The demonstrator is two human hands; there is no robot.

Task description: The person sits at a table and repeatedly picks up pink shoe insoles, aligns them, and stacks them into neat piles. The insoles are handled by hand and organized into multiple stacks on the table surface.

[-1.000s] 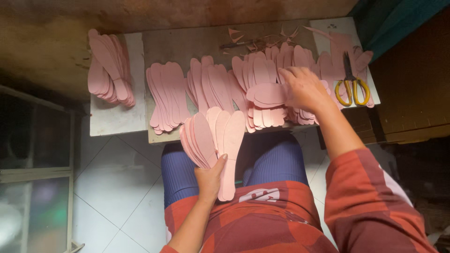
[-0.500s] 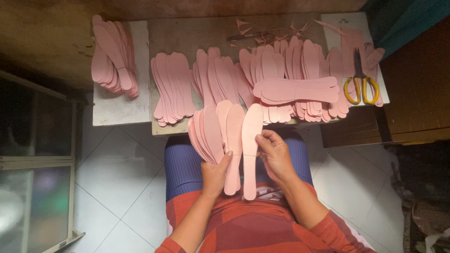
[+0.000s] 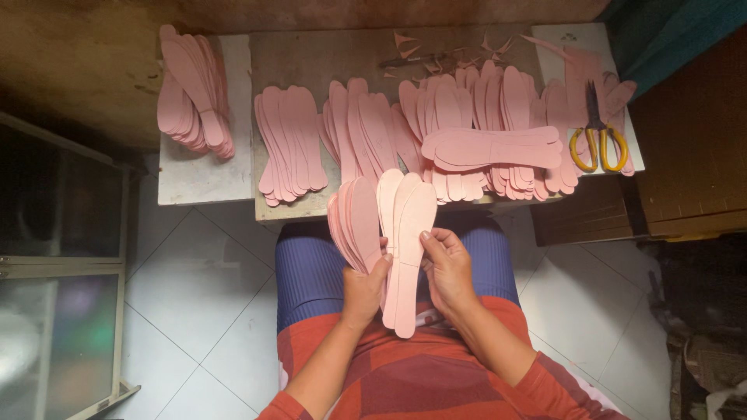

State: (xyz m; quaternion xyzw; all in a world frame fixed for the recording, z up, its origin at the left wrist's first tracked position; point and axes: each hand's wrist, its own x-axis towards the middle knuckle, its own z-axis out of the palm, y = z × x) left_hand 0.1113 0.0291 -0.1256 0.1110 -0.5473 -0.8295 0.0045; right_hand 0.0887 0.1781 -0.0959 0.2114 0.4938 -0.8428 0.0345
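Note:
My left hand (image 3: 364, 289) grips a fanned stack of pink shoe insoles (image 3: 359, 221) over my lap. My right hand (image 3: 447, 268) pinches the front insole (image 3: 411, 233) of that stack by its right edge, pressing it against the others. Both hands sit close together just below the table's front edge. On the table beyond lie several rows of the same pink insoles (image 3: 459, 117), with a crosswise pile (image 3: 498, 148) on top.
A separate pile of insoles (image 3: 194, 89) rests on a white slab at the left. Yellow-handled scissors (image 3: 595, 140) lie at the table's right end among pink offcuts. More scraps (image 3: 436, 54) lie at the back. White floor tiles show on both sides of my legs.
My right hand left the table pile, carried one insole down to my lap and brought it against the stack in my left hand.

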